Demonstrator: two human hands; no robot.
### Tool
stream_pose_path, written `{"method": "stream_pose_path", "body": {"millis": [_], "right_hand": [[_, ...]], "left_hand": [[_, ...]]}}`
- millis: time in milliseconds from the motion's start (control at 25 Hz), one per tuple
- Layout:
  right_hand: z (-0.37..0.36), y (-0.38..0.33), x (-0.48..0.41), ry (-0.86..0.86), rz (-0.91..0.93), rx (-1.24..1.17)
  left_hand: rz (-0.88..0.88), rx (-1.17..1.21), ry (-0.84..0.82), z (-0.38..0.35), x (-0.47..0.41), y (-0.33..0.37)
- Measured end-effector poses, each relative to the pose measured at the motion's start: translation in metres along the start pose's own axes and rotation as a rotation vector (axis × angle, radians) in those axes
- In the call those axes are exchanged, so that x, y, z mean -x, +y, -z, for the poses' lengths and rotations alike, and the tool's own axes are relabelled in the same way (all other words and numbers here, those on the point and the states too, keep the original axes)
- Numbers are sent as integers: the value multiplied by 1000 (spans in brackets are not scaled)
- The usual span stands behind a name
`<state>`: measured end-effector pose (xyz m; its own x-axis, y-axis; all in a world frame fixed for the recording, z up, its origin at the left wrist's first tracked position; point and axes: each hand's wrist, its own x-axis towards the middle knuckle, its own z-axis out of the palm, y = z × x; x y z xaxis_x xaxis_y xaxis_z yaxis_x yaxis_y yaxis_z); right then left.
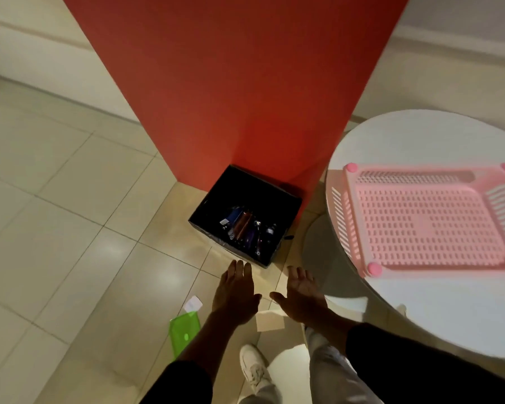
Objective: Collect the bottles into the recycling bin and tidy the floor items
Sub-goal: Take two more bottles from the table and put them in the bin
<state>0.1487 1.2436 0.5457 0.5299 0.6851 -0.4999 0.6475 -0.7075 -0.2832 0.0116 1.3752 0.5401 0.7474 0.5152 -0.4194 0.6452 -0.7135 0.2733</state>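
Note:
A black bin (213, 199) stands on the tiled floor against a red pillar, and several bottles (245, 225) lie inside it. My left hand (235, 293) and my right hand (302, 297) hover just in front of the bin, both empty with fingers spread. On the floor under my arms lie a green folder (182, 333), a small white card (193, 304) and a tan paper (270, 322).
A round white table (420, 310) fills the right side, with a pink perforated basket (429, 220) upside down on it. The red pillar (231, 83) rises behind the bin. My white shoe (254, 365) is near the bottom centre. Open tiled floor spreads to the left.

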Motion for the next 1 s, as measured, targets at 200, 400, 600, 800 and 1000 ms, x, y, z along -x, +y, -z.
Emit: {"method": "stream_pose_path", "body": {"millis": [200, 400, 600, 800, 1000], "right_hand": [[-6, 7, 85, 70, -62, -25], [-14, 26, 141, 148, -61, 30], [-19, 84, 208, 245, -175, -1], [-35, 152, 288, 294, -328, -70], [-61, 220, 379, 350, -444, -146]], "left_hand": [[-129, -101, -50, 7, 55, 13], [-287, -214, -56, 0, 79, 41], [-493, -270, -88, -22, 106, 105], [-694, -385, -129, -55, 140, 182], [-859, -436, -122, -94, 180, 281]]}}
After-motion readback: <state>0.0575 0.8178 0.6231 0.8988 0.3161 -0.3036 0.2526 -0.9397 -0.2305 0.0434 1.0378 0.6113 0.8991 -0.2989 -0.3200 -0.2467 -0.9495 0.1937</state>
